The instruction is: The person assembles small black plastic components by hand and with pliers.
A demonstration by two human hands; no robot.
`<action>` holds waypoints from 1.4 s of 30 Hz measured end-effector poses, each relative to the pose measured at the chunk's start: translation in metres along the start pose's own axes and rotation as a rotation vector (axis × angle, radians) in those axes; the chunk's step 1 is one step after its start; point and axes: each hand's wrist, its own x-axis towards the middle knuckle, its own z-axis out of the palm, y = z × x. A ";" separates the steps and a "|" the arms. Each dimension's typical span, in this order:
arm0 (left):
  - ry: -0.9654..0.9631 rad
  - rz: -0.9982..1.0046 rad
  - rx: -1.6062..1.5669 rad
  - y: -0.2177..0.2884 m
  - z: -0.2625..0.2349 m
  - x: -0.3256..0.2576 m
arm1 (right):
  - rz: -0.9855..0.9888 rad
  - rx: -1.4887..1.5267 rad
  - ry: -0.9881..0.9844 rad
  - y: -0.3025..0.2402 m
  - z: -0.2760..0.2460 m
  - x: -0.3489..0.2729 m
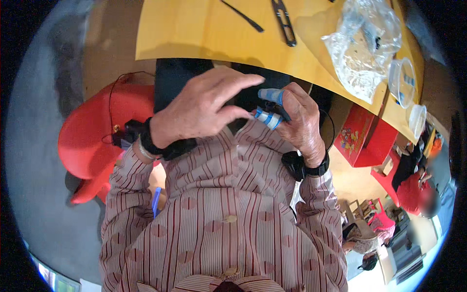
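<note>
Both hands are raised close in front of my striped shirt, below the edge of the yellow table (pixel 204 34). My left hand (pixel 204 109) has its fingers spread, and its thumb tip touches a taped finger of the other hand. On my right hand (pixel 304 124) the fingers are curled, and two of them are wrapped in blue and white tape (pixel 269 118). A small dark shape lies between the taped fingers; I cannot tell whether it is held. Each wrist carries a black band.
On the table lie a black pair of pliers-like tool (pixel 284 22), a thin black strip (pixel 243 17), a crumpled clear plastic bag (pixel 362 46) and clear plastic cups (pixel 403 80). A red chair (pixel 95 136) stands left, a red box (pixel 365 136) right. Other people sit at lower right.
</note>
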 end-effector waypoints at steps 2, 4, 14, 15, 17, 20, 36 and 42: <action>0.008 -0.023 0.041 -0.004 -0.005 0.003 | 0.005 -0.056 0.058 0.002 -0.004 -0.008; -0.022 -0.104 0.061 -0.004 -0.011 0.003 | 0.016 -0.095 0.044 0.003 -0.010 -0.014; -0.016 -0.091 0.026 -0.006 -0.008 0.003 | 0.073 -0.138 0.150 0.006 -0.026 -0.036; -0.031 -0.105 0.029 -0.006 -0.009 0.003 | 0.151 -0.124 0.125 0.008 -0.030 -0.040; -0.059 -0.089 0.054 -0.006 -0.011 0.002 | 0.414 0.072 0.213 0.017 -0.034 -0.056; -0.086 -0.090 0.072 -0.007 -0.014 0.000 | 0.715 0.427 0.441 0.053 -0.043 -0.090; -0.099 -0.095 0.133 0.001 -0.015 0.021 | 0.962 0.494 0.938 0.112 -0.053 -0.185; -0.011 -0.052 0.117 -0.005 -0.013 0.064 | 0.638 0.327 1.061 0.097 -0.065 -0.149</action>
